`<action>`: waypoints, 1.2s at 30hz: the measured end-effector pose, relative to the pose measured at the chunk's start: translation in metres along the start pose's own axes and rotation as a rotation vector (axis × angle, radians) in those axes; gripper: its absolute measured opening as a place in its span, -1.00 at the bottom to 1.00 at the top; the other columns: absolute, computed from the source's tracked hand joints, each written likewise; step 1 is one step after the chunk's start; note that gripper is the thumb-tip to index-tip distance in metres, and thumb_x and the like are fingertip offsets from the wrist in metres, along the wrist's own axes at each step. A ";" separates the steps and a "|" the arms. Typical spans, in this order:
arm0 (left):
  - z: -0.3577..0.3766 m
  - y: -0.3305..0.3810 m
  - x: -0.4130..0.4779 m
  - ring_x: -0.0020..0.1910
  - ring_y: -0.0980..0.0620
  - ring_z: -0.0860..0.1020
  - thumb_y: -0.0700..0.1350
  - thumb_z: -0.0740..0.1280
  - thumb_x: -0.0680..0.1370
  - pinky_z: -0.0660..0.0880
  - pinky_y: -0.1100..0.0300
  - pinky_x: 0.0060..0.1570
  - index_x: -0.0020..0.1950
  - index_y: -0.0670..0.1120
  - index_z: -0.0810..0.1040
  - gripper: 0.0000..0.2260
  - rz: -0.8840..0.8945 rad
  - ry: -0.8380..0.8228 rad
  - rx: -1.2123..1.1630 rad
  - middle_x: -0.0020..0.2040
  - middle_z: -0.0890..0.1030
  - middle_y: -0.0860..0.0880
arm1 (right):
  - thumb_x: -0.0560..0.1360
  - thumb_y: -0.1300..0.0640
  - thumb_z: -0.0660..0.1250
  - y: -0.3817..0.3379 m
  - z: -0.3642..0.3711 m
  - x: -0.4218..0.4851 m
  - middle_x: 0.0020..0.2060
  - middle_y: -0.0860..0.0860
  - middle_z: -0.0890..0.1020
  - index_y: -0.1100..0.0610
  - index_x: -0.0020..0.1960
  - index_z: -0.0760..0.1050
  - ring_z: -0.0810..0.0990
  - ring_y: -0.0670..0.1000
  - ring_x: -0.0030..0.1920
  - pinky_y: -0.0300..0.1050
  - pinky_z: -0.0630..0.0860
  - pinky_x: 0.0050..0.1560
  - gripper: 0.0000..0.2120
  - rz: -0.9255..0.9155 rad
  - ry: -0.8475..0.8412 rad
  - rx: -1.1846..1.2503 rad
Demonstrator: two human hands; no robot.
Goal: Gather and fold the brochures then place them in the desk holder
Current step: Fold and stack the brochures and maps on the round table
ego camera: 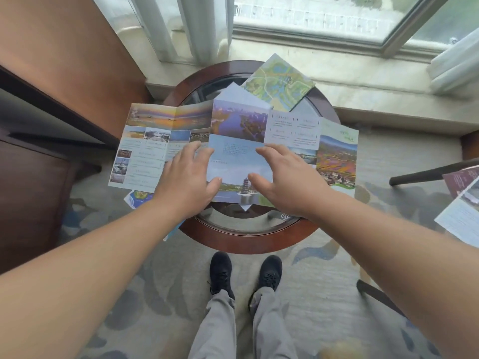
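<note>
Several brochures lie spread over a small round glass-topped table point(246, 239). A wide unfolded brochure point(145, 151) with photo panels overhangs the table's left side. A blue brochure with a pagoda picture point(237, 164) lies in the middle, and another unfolded one point(337, 156) with a flower-field picture lies at the right. A folded map brochure point(278, 82) rests at the far edge. My left hand point(188, 182) and my right hand point(287, 180) hover with fingers spread on either side of the blue brochure, holding nothing. No desk holder is in view.
A dark wooden cabinet point(39, 151) stands at the left, a window sill point(363, 81) and curtains behind the table. More brochures point(464, 206) lie at the right edge near a chair's dark legs. My black shoes point(245, 270) stand on patterned carpet below the table.
</note>
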State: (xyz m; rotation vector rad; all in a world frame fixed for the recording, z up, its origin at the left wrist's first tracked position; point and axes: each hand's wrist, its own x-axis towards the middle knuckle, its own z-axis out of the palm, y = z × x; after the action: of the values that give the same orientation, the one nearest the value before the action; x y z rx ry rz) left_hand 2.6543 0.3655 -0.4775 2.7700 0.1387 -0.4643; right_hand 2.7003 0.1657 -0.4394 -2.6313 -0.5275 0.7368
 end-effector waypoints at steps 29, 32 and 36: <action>0.085 0.097 0.039 0.54 -0.11 0.03 0.09 0.22 0.56 -0.02 -0.05 0.49 0.48 -0.04 0.26 -0.48 0.273 -0.053 0.144 0.56 0.13 -0.11 | 0.41 -0.21 0.44 0.111 0.081 0.037 0.59 0.12 -0.13 -0.06 0.57 -0.34 -0.14 0.22 0.57 0.14 -0.07 0.54 0.10 0.626 0.181 0.146; 0.088 0.100 0.039 0.54 -0.11 0.03 0.10 0.22 0.57 0.00 -0.05 0.49 0.47 -0.05 0.27 -0.50 0.279 -0.046 0.140 0.55 0.14 -0.12 | 0.46 -0.09 0.43 0.110 0.079 0.035 0.59 0.05 -0.05 -0.05 0.58 -0.30 -0.08 0.17 0.57 0.07 0.03 0.54 0.04 0.590 0.211 0.168; 0.086 0.101 0.037 0.53 -0.13 0.06 0.08 0.23 0.56 0.01 -0.05 0.49 0.49 -0.05 0.27 -0.48 0.277 -0.041 0.146 0.54 0.16 -0.12 | 0.51 0.23 0.33 0.109 0.073 0.029 0.55 -0.05 0.18 -0.07 0.59 -0.21 0.21 0.09 0.50 -0.03 0.33 0.31 -0.09 0.526 0.288 0.233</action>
State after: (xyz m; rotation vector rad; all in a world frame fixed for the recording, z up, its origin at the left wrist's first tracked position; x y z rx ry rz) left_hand 2.6784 0.2428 -0.5364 2.8577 -0.2972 -0.4735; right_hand 2.7109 0.1009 -0.5574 -2.6000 0.3260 0.5017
